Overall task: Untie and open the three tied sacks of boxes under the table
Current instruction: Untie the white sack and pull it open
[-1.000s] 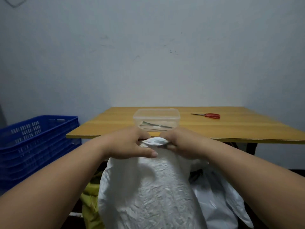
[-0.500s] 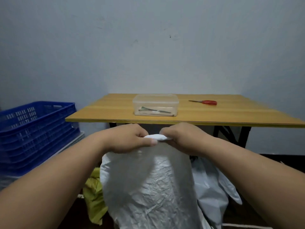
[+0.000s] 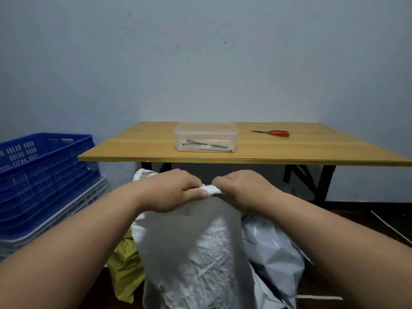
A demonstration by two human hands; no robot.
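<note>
Below the table's (image 3: 245, 160) front edge, both hands have sunk with the white sack (image 3: 191, 253); left hand (image 3: 171, 190) and right hand (image 3: 240, 188) pinch its knot (image 3: 210, 189), still tied.

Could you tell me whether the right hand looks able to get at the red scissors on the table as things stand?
Probably not yet: the right hand is pinching the white sack knot, though nothing blocks the scissors.

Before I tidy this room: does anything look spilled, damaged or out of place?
Nothing stands out. Both hands pinch the crinkled white sack's tied top; red-handled scissors lie flat on the wooden table.
</note>
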